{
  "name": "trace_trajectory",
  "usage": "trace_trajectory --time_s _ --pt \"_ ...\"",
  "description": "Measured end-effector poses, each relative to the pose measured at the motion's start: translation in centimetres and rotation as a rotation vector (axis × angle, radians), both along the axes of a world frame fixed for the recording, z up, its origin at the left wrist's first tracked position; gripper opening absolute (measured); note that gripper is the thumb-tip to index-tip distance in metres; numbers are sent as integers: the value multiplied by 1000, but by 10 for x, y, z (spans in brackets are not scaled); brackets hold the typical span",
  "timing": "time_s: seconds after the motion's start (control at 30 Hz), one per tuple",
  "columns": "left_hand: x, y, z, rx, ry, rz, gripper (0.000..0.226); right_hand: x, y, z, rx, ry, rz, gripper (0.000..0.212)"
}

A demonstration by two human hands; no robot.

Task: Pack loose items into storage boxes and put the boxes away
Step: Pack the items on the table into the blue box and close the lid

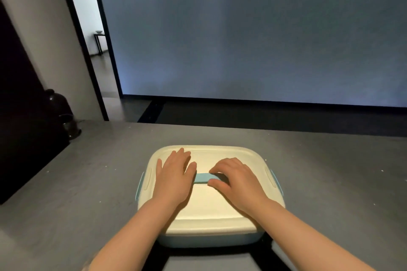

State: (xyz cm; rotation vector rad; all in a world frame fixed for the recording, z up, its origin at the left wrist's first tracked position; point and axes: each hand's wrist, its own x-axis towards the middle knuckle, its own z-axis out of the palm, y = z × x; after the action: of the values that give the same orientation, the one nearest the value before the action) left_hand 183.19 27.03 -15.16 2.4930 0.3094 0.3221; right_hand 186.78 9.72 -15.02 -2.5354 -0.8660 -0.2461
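A storage box with a cream lid (207,207) and pale blue base stands near the front edge of a grey table (319,171). A light blue handle (203,178) lies flat in the middle of the lid. My left hand (174,174) rests flat on the lid's left part with straight fingers, its thumb beside the handle's left end. My right hand (236,179) has its fingers and thumb curled round the handle's right end. Light blue side clips show on the left (139,187) and right (277,180). The lid hides what is inside the box.
A dark rounded vessel (57,103) and a small dark glass object (71,125) stand at the table's far left, next to a dark panel. Behind the table is a large grey-blue wall. An open doorway (94,35) at the left shows another room.
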Motion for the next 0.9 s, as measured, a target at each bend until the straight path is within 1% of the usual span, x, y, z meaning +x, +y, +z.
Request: trace_trajectory --time_s 0.03,0.1,0.2,0.27,0.37,0.47,0.53,0.63,0.7,0.8,0.9 --pt "-4 4 3 -119 -67 23 41 -1 1 4 -14 -4 -7 31" --pt "-16 15 11 -230 -193 44 35 -1 0 12 -54 -7 -11 29" --pt "-33 36 24 -285 -332 85 32 0 -12 26 -85 -23 -32 27" --pt "-40 48 30 -278 -379 118 31 2 -28 38 -89 -46 -74 24" --pt "-42 52 31 -271 -362 146 30 8 -59 56 -86 -92 -159 22" --pt "-41 37 22 -262 -238 81 30 9 -87 64 -59 -94 -253 24" --pt "-33 29 13 -184 -164 12 35 9 -101 63 -44 -76 -309 24" --pt "-12 30 3 67 -61 -16 50 7 -113 59 -21 -46 -370 24" --pt "-1 32 0 188 3 -26 57 7 -118 56 15 -46 -395 23" --pt "12 31 -1 281 58 -36 59 7 -124 53 71 -41 -442 23" --pt "19 32 2 360 98 25 62 9 -129 51 111 -31 -504 26"
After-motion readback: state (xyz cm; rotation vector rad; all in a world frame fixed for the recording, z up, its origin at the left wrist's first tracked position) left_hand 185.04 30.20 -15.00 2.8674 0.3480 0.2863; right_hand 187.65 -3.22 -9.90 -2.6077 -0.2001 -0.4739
